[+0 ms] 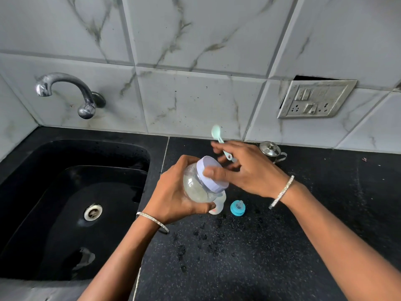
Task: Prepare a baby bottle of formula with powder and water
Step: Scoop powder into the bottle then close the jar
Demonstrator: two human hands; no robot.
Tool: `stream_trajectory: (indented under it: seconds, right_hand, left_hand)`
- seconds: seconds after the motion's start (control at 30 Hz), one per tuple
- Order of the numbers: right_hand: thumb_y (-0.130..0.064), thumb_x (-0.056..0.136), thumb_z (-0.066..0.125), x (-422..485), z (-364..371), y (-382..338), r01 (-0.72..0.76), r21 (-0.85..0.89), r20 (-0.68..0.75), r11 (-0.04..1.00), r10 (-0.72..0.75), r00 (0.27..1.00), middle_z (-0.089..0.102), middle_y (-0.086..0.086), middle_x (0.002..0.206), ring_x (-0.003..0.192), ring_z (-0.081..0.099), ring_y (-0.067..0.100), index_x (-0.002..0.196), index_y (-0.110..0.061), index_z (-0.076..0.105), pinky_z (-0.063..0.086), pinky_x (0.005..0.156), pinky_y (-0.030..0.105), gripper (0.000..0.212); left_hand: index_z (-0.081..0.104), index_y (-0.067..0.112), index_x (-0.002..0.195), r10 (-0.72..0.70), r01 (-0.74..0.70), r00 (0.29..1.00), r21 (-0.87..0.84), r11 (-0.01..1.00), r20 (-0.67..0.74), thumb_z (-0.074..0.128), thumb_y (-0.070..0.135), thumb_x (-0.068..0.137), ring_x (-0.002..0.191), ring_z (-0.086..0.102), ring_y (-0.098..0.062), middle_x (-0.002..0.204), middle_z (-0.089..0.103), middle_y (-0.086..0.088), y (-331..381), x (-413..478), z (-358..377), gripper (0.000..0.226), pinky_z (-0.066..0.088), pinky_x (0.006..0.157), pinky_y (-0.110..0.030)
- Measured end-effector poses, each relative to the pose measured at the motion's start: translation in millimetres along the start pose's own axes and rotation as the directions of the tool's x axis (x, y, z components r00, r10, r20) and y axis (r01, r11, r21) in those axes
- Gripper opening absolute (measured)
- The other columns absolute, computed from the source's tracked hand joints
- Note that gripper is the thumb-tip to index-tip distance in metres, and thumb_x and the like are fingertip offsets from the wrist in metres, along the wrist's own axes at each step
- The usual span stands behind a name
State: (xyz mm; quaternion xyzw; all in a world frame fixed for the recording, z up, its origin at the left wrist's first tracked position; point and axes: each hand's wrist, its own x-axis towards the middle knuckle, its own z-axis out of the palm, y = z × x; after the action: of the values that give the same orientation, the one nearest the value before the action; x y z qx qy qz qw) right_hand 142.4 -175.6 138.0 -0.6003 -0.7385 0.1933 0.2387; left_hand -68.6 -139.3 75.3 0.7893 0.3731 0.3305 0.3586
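My left hand (173,192) grips a clear plastic jar (196,187) holding pale powder, tilted over the counter. Its lilac screw lid (211,174) is on. My right hand (245,168) touches the lid with its thumb and fingers while a pale mint scoop (219,137) is pinched between its fingers, bowl pointing up. Below the jar a clear baby bottle (218,206) stands on the black counter, mostly hidden by my left hand and the jar. A blue teat ring with its nipple (237,207) lies just right of the bottle.
A black sink (65,203) with a steel drain fills the left. A chrome tap (67,92) juts from the marble-tiled wall. A small steel lidded pot (272,149) stands at the counter's back. Water drops (206,237) speckle the counter. A socket plate (314,98) is on the wall.
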Motion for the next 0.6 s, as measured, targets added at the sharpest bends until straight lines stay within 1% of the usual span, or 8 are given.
stream_trajectory:
  seconds: [0.03, 0.1, 0.23, 0.33, 0.4, 0.47, 0.53, 0.6]
  right_hand:
    - [-0.079, 0.072, 0.067, -0.1, -1.7, -0.9, 0.079, 0.081, 0.036, 0.994, -0.082, 0.996, 0.060, -0.006, 0.141, 0.117, 0.063, 0.002, 0.149, -0.019, 0.052, 0.058, 0.095, 0.027, 0.098]
    - [-0.065, 0.071, 0.081, -1.0, 0.6, -0.6, 0.241, 0.049, 0.037, 0.969, -0.243, 0.969, 0.054, -0.006, 0.144, 0.124, 0.059, 0.002, 0.152, -0.020, 0.047, 0.053, 0.098, 0.019, 0.099]
    - [-0.057, 0.084, 0.067, -4.4, 22.2, -4.6, 0.340, -0.262, -0.175, 0.903, -0.391, 0.904, 0.067, 0.009, 0.103, 0.089, 0.066, 0.023, 0.110, -0.002, 0.070, 0.055, 0.079, 0.033, 0.060]
    - [-0.058, 0.095, 0.049, 3.0, 45.3, -16.7, -0.124, -0.277, -0.327, 0.953, 0.028, 0.945, 0.064, 0.014, 0.078, 0.077, 0.062, 0.034, 0.070, -0.012, 0.056, 0.040, 0.065, 0.035, 0.054]
    - [-0.070, 0.096, 0.041, 13.7, 50.2, -15.5, -0.419, -0.214, -0.270, 0.882, 0.359, 0.894, 0.056, 0.014, 0.074, 0.079, 0.060, 0.036, 0.059, -0.015, 0.045, 0.036, 0.068, 0.033, 0.067]
    - [-0.083, 0.090, 0.035, 19.5, 45.0, -12.0, -0.453, -0.168, -0.197, 0.876, 0.420, 0.886, 0.051, 0.009, 0.066, 0.069, 0.059, 0.031, 0.054, -0.013, 0.043, 0.043, 0.068, 0.038, 0.079]
    - [-0.088, 0.087, 0.031, 18.2, 37.5, -10.7, -0.366, -0.164, -0.190, 0.916, 0.334, 0.923, 0.054, 0.008, 0.057, 0.060, 0.060, 0.025, 0.053, -0.008, 0.051, 0.051, 0.070, 0.041, 0.088]
    - [-0.086, 0.087, 0.035, 11.9, 34.9, -5.7, -0.185, -0.210, -0.175, 0.960, 0.149, 0.973, 0.072, 0.010, 0.092, 0.086, 0.068, 0.021, 0.096, -0.006, 0.074, 0.053, 0.085, 0.037, 0.089]
  left_hand:
    - [0.049, 0.030, 0.122, -0.004, 0.004, 1.000, -0.005, 1.000, 0.014, 0.100, 0.036, 0.048, 0.096, 0.067, -0.007, 0.110, 0.066, 0.016, -1.5, 0.1, -1.1, 0.089, 0.059, 0.079, -0.037]
    - [0.050, 0.031, 0.120, -0.002, 0.004, 0.999, -0.045, 0.999, 0.046, 0.100, 0.034, 0.047, 0.093, 0.068, -0.006, 0.105, 0.068, 0.018, -2.4, -0.2, -2.7, 0.089, 0.058, 0.075, -0.029]
    - [0.052, 0.031, 0.122, 0.024, -0.015, 0.995, -0.087, 0.996, 0.094, 0.095, 0.040, 0.046, 0.088, 0.069, -0.009, 0.101, 0.069, 0.014, -1.0, 3.2, 2.6, 0.088, 0.058, 0.072, -0.030]
    - [0.052, 0.033, 0.122, 0.042, -0.042, 0.999, 0.168, 0.985, 0.006, 0.085, 0.057, 0.046, 0.094, 0.067, -0.012, 0.106, 0.068, 0.014, -1.2, 5.3, 9.5, 0.086, 0.056, 0.078, -0.035]
    - [0.052, 0.030, 0.126, 0.079, -0.067, 0.997, 0.314, 0.947, -0.026, 0.082, 0.059, 0.047, 0.099, 0.064, -0.015, 0.111, 0.066, 0.014, -6.3, 4.6, 13.7, 0.089, 0.051, 0.081, -0.032]
    - [0.050, 0.029, 0.131, 0.056, -0.053, 0.998, 0.243, 0.969, -0.006, 0.088, 0.053, 0.048, 0.102, 0.062, -0.012, 0.115, 0.065, 0.016, -12.5, 2.7, 15.6, 0.094, 0.051, 0.084, -0.032]
    - [0.050, 0.030, 0.130, 0.039, -0.037, 0.999, 0.166, 0.986, -0.010, 0.092, 0.049, 0.049, 0.100, 0.062, -0.008, 0.114, 0.065, 0.019, -17.2, 2.5, 13.1, 0.093, 0.053, 0.083, -0.030]
    - [0.051, 0.030, 0.126, 0.026, -0.023, 0.999, 0.106, 0.994, -0.025, 0.093, 0.046, 0.049, 0.096, 0.064, -0.005, 0.110, 0.065, 0.018, -19.9, 4.7, 8.7, 0.089, 0.055, 0.081, -0.030]
